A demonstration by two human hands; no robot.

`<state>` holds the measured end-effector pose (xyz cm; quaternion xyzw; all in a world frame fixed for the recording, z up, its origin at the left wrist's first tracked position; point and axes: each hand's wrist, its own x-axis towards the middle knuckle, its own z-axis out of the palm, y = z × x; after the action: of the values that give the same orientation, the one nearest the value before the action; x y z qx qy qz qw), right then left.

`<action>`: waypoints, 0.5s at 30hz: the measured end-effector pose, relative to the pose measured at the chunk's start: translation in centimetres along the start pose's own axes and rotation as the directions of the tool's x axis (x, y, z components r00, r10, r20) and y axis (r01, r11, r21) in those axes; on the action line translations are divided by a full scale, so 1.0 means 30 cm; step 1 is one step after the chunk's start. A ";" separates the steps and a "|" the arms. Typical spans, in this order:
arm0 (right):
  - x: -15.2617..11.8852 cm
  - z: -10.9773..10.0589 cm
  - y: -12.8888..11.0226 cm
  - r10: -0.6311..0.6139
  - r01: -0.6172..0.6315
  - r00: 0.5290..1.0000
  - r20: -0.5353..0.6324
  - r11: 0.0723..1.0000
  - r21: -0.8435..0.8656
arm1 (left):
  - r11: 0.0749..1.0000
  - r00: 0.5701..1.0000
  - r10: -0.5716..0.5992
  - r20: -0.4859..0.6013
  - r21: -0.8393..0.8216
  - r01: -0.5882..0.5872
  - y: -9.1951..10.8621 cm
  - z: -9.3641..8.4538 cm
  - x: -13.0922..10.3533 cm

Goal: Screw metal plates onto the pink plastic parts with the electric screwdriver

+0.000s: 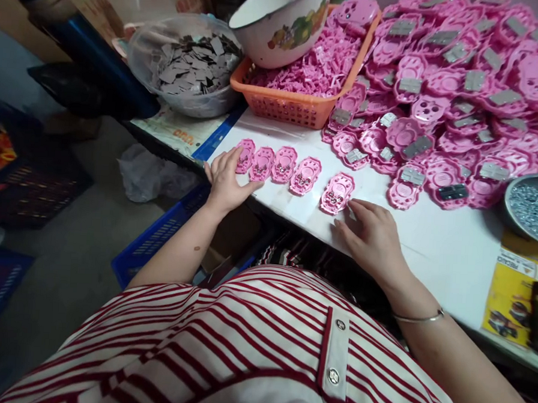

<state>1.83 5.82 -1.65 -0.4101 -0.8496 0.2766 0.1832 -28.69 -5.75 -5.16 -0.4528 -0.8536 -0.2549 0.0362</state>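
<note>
Several pink plastic casings lie in a row along the table's front edge, some with small shiny metal parts in them. My left hand (227, 178) rests at the row's left end, fingertips over the leftmost casing (245, 156) and thumb spread toward a second casing (262, 164). Farther right lie a third casing (284, 164) and another one (305, 176). A little apart from these is the rightmost casing (338, 193). Beside its lower right edge is my right hand (375, 237), thumb and fingers apart, gripping nothing. Whether its fingertips touch that casing I cannot tell.
A big heap of pink casings with grey metal plates (408, 130) covers the back right. Behind the row stand an orange basket (287, 106) of pink parts, an enamel bowl (278, 27) and a clear bowl (184, 104) of grey plates. A bowl of screws (534, 206) sits far right.
</note>
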 end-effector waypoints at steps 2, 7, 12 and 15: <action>0.003 0.019 -0.002 -0.031 0.031 1.000 0.004 0.999 -0.032 | 1.000 1.000 0.009 -0.002 0.001 -0.009 0.000 0.005 0.013; 0.005 0.040 -0.023 -0.120 0.120 0.993 0.013 0.993 -0.022 | 0.999 0.998 0.040 -0.047 0.000 -0.040 -0.018 0.011 0.039; -0.158 -0.114 -0.038 -0.112 0.111 0.994 0.018 0.993 0.031 | 0.985 0.975 0.164 -0.150 -0.026 -0.170 -0.029 -0.003 -0.017; -0.390 -0.224 0.014 -0.013 -0.005 0.997 0.081 0.977 0.212 | 0.924 0.918 0.357 -0.174 -0.078 -0.374 0.005 -0.014 -0.087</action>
<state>12.67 -1.16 2.34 -0.3748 -0.8229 0.3818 0.1913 -27.09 -7.83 -5.50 -0.5843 -0.7330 -0.3250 0.1251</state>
